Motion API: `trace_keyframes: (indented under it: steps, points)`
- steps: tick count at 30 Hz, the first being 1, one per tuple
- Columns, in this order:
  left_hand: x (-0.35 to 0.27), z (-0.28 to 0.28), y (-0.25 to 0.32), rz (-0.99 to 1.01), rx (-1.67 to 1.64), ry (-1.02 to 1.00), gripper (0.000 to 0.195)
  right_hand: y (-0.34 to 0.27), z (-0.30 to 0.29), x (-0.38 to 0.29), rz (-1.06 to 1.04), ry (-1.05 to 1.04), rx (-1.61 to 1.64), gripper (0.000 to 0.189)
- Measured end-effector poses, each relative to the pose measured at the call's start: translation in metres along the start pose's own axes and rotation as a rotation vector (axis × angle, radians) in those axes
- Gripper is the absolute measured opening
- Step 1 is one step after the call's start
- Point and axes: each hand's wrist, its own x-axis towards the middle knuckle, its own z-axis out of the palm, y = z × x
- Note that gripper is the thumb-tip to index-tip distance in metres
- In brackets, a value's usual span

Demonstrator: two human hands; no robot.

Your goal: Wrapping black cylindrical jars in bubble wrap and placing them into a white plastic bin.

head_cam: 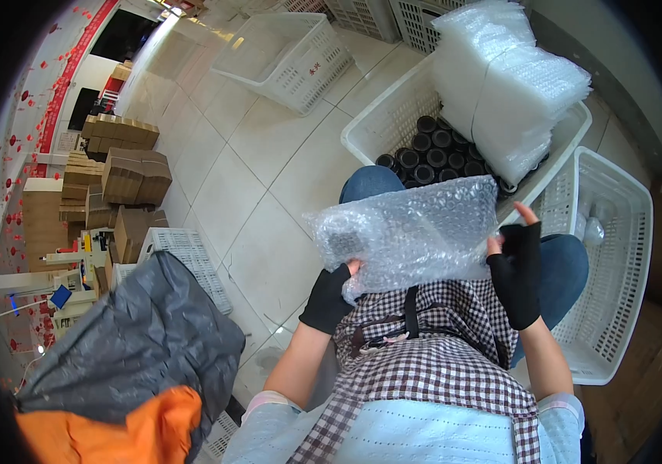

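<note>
A clear bubble wrap pouch (418, 229) lies stretched across in front of me, above my lap. At its lower left corner my left hand (331, 293), in a black fingerless glove, grips the plastic with the thumb on top. My right hand (513, 261), gloved the same way, holds the right edge by the thumb; its index finger points up, away from the pouch. Through the left end shows a dark patch, too blurred to name. Just beyond the pouch, several black-lidded jars (436, 158) stand in a white plastic crate (366, 130).
A tied stack of bubble wrap pouches (499, 87) rests in that crate, over the jars. To the right stands another white crate (603, 325) with clear containers (594, 229). A white basket (308, 75) sits farther off. Cardboard cartons (136, 177) and a grey cover (151, 342) are at left.
</note>
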Motion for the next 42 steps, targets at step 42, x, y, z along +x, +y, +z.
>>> trace_keyframes:
  steps: [42]
  points:
    - [0.034,0.019,0.042,0.824,0.816,0.400,0.015,-0.019,0.005,0.026,-0.084,-0.063,0.175,0.009]
